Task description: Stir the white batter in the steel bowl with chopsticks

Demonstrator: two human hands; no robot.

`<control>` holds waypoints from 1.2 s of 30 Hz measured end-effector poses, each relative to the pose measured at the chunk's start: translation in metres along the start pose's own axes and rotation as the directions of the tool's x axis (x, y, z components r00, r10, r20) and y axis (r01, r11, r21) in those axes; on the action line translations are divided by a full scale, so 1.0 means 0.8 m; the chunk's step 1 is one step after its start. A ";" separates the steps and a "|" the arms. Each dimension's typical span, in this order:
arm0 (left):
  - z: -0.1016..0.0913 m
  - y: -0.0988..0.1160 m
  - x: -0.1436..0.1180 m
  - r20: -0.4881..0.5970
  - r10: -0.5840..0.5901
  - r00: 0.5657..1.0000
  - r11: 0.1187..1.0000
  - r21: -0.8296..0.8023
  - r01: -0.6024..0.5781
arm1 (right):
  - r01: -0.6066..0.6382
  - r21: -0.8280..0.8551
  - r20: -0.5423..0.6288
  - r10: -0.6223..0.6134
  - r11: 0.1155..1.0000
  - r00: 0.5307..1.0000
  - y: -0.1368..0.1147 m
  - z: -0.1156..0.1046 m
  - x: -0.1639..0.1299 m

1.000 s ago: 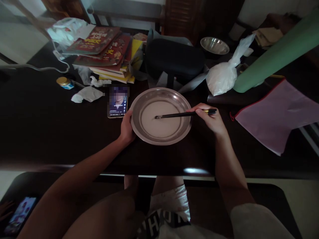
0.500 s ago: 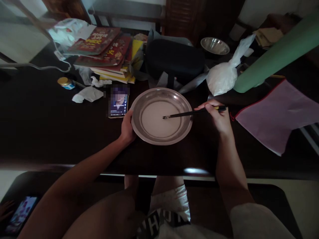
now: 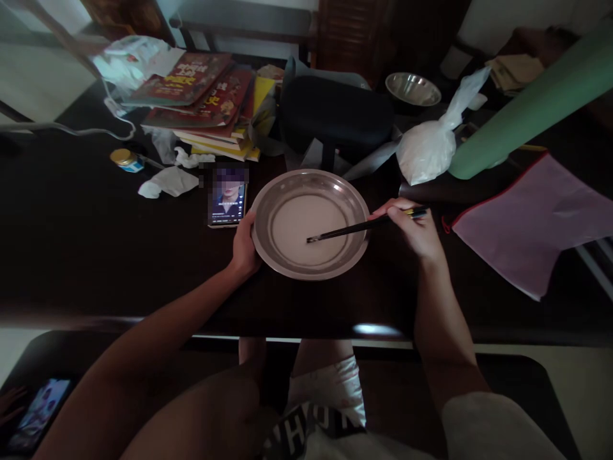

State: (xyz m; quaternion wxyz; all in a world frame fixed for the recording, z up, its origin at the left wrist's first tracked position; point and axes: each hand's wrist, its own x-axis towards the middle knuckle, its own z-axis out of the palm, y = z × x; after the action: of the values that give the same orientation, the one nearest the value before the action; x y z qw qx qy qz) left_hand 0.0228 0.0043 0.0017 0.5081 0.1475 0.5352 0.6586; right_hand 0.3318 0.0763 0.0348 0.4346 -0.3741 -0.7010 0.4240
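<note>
A round metal basin sits on the dark table, with a smooth whitish layer inside; whether it is liquid or set I cannot tell. My left hand grips the basin's left rim, thumb side toward me. In my right hand, right of the basin, is a pair of black chopsticks with gold bands near the upper ends. They slant down over the right rim, and their tips, with some white on them, meet the whitish layer near its middle.
Left of the basin lie a lit phone, crumpled tissues and a small jar. Behind stand stacked books, a black case, a metal bowl and a tied white bag. A green roll and pink cloth lie right.
The chopstick tips have moved slightly left and toward me in the whitish layer. My right hand has shifted a little the same way. The basin and my left hand stay put.
</note>
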 end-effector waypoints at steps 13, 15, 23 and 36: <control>-0.001 0.000 0.000 0.017 0.010 1.000 1.000 0.012 -0.010 | 0.010 -0.012 0.056 -0.009 1.000 0.998 -0.001 0.006 0.001; 0.001 0.001 0.000 -0.003 -0.019 1.000 1.000 0.002 0.019 | 0.018 -0.022 -0.007 -0.019 1.000 1.000 0.000 0.005 0.001; 0.001 0.001 -0.001 0.000 0.002 1.000 1.000 -0.001 -0.002 | 0.002 0.005 0.024 -0.003 1.000 1.000 -0.001 0.005 0.000; -0.001 -0.002 0.001 0.009 0.022 1.000 1.000 0.014 -0.022 | -0.005 -0.047 0.029 0.007 0.999 1.000 -0.002 0.005 0.001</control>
State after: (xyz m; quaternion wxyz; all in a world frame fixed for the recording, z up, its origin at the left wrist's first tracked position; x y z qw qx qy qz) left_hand 0.0227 0.0043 -0.0005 0.5021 0.1601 0.5358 0.6597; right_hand 0.3276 0.0753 0.0359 0.4141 -0.3803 -0.7159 0.4140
